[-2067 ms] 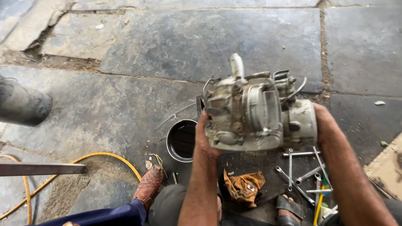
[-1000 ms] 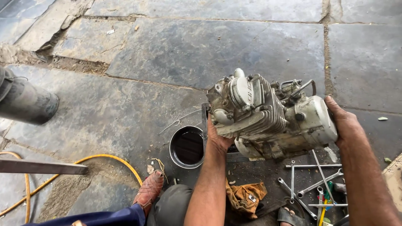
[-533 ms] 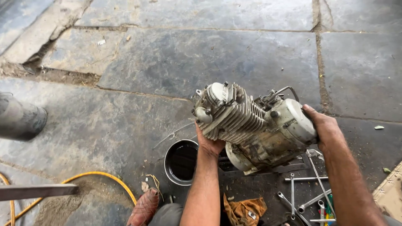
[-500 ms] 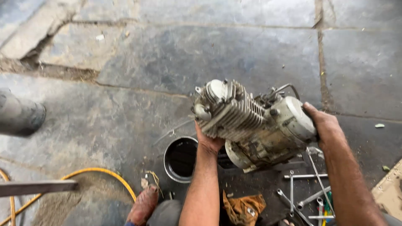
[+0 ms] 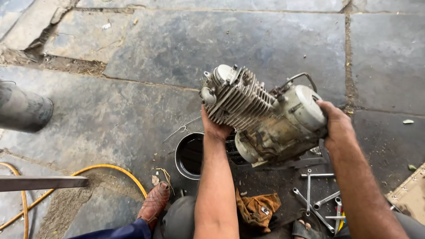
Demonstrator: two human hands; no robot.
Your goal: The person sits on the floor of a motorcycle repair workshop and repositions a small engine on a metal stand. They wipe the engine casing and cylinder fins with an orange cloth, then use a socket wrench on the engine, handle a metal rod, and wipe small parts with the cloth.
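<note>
At the far left a dark cylindrical object (image 5: 22, 108) lies on the stone floor (image 5: 186, 40), with a yellow hose (image 5: 95, 170) curving below it near a brown shoe (image 5: 153, 202) and a round dark pan (image 5: 191, 155). The left hand (image 5: 215, 128) cups the finned cylinder end of a grimy motorcycle engine (image 5: 261, 117) from beneath, holding it in the air, tilted, above the pan and an orange rag (image 5: 258, 208). The right hand (image 5: 337, 124) clasps the engine's rounded side cover, over scattered spanners (image 5: 315, 201).
</note>
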